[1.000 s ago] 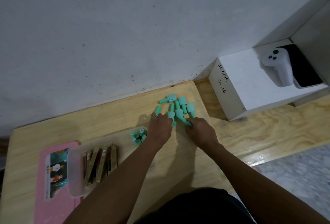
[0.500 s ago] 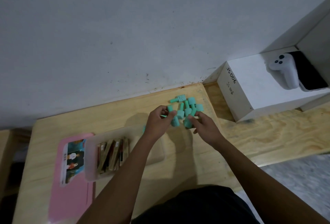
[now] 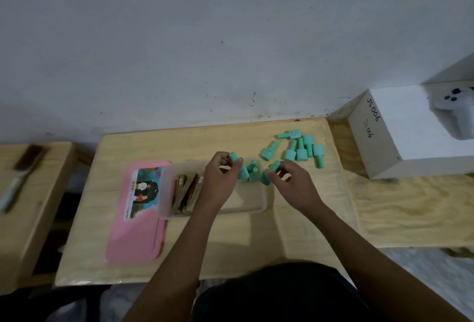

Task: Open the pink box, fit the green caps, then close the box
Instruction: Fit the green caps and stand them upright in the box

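The box stands open on the wooden table: its clear tray (image 3: 252, 207) holds several brown sachets at the left and green caps (image 3: 250, 173) in the far right corner. Its pink lid (image 3: 136, 239) lies flat to the left. My left hand (image 3: 221, 180) hovers over the tray, pinching one green cap (image 3: 234, 158) in its fingertips. My right hand (image 3: 292, 185) holds another green cap (image 3: 268, 175) at the tray's right rim. A loose pile of green caps (image 3: 298, 151) lies on the table beyond my right hand.
A white box (image 3: 400, 131) marked JS006 sits at the right with a white controller (image 3: 454, 114) on it. A brush (image 3: 19, 175) lies on a second wooden table at the left. The white wall runs along the table's far edge.
Both hands left the loose pile, each with a green cap, and moved left over the tray. The view also shifted, showing more of the left side.
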`<act>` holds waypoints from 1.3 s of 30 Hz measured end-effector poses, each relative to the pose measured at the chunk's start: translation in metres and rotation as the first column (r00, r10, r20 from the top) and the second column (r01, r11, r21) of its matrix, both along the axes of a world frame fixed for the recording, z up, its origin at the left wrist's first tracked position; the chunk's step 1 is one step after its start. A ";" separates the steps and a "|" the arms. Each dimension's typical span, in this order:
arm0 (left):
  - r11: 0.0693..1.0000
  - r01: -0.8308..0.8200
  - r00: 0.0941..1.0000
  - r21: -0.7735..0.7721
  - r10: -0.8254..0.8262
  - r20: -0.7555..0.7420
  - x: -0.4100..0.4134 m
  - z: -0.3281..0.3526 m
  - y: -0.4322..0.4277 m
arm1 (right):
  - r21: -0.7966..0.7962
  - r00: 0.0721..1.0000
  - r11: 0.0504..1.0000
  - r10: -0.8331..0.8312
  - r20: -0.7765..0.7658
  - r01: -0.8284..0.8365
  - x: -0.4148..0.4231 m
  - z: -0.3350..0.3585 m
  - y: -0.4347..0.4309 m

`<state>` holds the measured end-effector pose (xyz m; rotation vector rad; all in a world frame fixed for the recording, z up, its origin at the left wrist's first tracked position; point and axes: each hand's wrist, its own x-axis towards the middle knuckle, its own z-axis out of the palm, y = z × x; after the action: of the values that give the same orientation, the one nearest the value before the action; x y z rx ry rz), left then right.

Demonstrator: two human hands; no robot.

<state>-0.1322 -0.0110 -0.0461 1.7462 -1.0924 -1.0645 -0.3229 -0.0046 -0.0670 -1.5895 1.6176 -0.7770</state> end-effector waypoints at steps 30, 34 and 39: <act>0.994 0.070 0.975 0.081 -0.085 0.205 0.005 -0.044 0.022 | -0.039 0.645 0.969 0.133 -0.753 -0.245 0.044 -0.012 -0.017; 0.993 0.086 0.968 0.080 -0.102 0.231 0.003 -0.053 0.018 | 0.000 0.665 0.971 0.164 -0.729 -0.240 0.044 -0.010 -0.017; 0.994 0.098 0.971 0.054 -0.107 0.212 -0.001 -0.060 0.016 | 0.007 0.708 0.972 0.177 -0.683 -0.236 0.041 -0.006 -0.019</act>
<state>-0.1335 0.0049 -0.1061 1.8897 -1.3139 -0.9838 -0.2823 -0.0233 -0.0727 -2.2431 1.8521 -0.1109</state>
